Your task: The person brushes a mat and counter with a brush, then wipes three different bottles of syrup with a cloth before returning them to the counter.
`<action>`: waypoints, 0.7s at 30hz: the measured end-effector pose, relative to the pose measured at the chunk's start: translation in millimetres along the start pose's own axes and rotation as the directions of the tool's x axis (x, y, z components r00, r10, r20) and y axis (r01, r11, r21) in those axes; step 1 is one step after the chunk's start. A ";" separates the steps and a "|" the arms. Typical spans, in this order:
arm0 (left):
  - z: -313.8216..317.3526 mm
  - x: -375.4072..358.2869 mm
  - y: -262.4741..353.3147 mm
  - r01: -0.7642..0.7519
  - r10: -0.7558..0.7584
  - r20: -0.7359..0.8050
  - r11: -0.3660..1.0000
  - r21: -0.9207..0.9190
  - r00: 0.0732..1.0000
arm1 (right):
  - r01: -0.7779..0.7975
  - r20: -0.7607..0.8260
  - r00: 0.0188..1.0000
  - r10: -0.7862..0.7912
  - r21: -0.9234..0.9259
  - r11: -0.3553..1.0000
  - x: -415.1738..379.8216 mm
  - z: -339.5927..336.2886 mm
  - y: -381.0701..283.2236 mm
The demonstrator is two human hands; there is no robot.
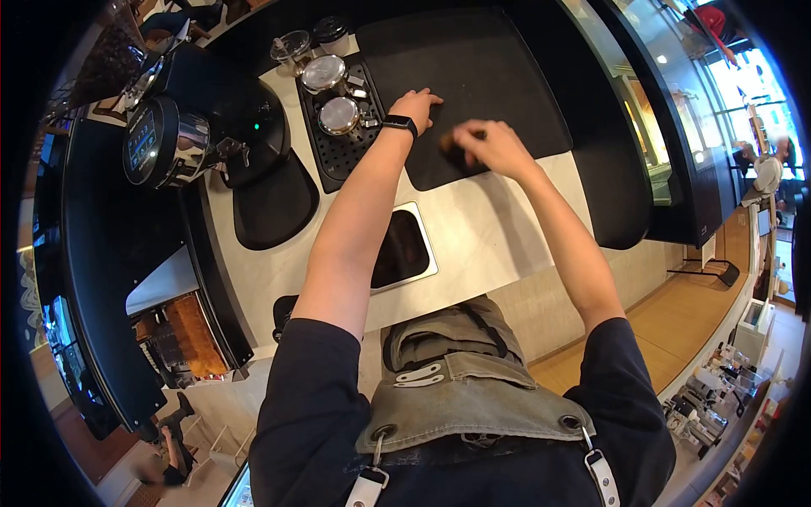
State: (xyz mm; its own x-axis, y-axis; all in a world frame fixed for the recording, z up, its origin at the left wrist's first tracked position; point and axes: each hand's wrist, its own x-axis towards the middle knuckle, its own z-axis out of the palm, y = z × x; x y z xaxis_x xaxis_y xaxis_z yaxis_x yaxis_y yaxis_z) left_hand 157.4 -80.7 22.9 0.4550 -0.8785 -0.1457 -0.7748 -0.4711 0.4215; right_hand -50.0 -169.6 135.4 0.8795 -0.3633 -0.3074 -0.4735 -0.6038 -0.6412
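Note:
My left hand (pixel 413 108), with a black watch on the wrist, rests at the left part of a black mat (pixel 473 59), its fingers spread and nothing visible in them. Just left of it, two round metal pitchers (pixel 339 116) stand on a perforated black drip tray (pixel 338 160). My right hand (pixel 494 148) is closed around a small dark brush-like object (pixel 460 149) low over the mat's front part. That object is smeared by motion, so its exact shape is unclear.
A coffee grinder (pixel 173 139) with a round display stands at the left. A clear cup (pixel 293 51) and a lidded cup (pixel 332 34) are behind the tray. A metal-rimmed opening (pixel 427 245) lies near the counter's front edge. Several people are in the background.

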 end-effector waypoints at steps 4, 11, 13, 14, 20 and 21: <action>-2.9 -2.3 1.9 0.010 -0.010 -0.012 1.000 0.001 1.000 | -0.080 0.288 0.952 0.101 -0.084 0.993 -7.6 -29.0 8.5; 2.8 -4.2 5.0 0.029 -0.026 -0.049 0.998 0.053 0.998 | -0.109 0.309 0.938 0.155 -0.160 0.981 0.9 -51.9 43.5; -5.9 -8.2 11.3 0.038 -0.038 0.000 0.999 0.026 0.999 | -0.106 0.144 0.983 0.112 -0.054 0.993 -7.8 -72.4 39.8; -5.8 -9.2 10.8 0.038 -0.038 -0.005 0.999 0.014 0.999 | -0.093 -0.033 0.995 0.093 -0.011 0.996 -1.5 -74.4 47.0; -5.3 -8.5 11.2 0.048 -0.048 -0.030 0.999 -0.002 0.998 | -0.194 0.280 0.932 0.231 -0.152 0.969 16.0 -99.4 92.0; -6.9 -6.9 10.0 0.043 -0.043 -0.033 0.999 -0.003 0.999 | -0.227 0.232 0.938 0.258 -0.149 0.962 6.9 -106.1 85.1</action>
State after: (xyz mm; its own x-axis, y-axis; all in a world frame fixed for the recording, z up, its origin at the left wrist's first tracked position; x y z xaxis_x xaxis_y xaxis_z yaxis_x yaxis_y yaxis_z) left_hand 149.5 -78.8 34.3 0.5021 -0.8544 -0.1339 -0.7534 -0.5081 0.4173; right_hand -89.2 -298.9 153.2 0.7141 -0.3319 -0.6164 -0.6627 -0.6043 -0.4423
